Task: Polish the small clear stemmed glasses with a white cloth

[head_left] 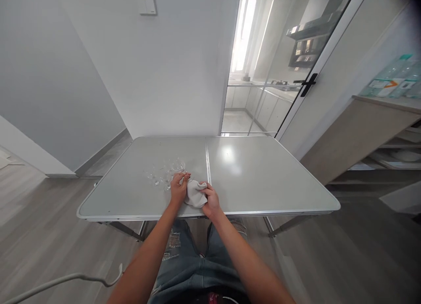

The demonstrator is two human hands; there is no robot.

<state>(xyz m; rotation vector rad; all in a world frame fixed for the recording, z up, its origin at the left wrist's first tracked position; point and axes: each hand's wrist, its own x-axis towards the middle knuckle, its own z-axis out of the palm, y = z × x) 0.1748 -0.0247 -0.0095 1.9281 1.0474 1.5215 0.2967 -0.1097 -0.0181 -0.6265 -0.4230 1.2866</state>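
A white cloth [196, 193] is bunched up between my two hands, low over the front edge of the table. My right hand [211, 201] is closed on its right side, with the fingers folded into the fabric. On the cloth's left, my left hand [178, 187] is closed in a pinch, thumb and fingertips together; what is between them is too small to make out. Just beyond that hand, a cluster of small clear, see-through pieces [164, 172] lies spread on the table. Their exact kind is unclear, and my left hand covers part of them.
The pale folding table [263, 177] has a metal rim and a centre seam. Behind it stand a white wall [177, 76] and a glass door with a black handle [308, 84]. Plastic bottles [391, 80] stand on a shelf unit at right. A white curved rod [79, 276] reaches in lower left.
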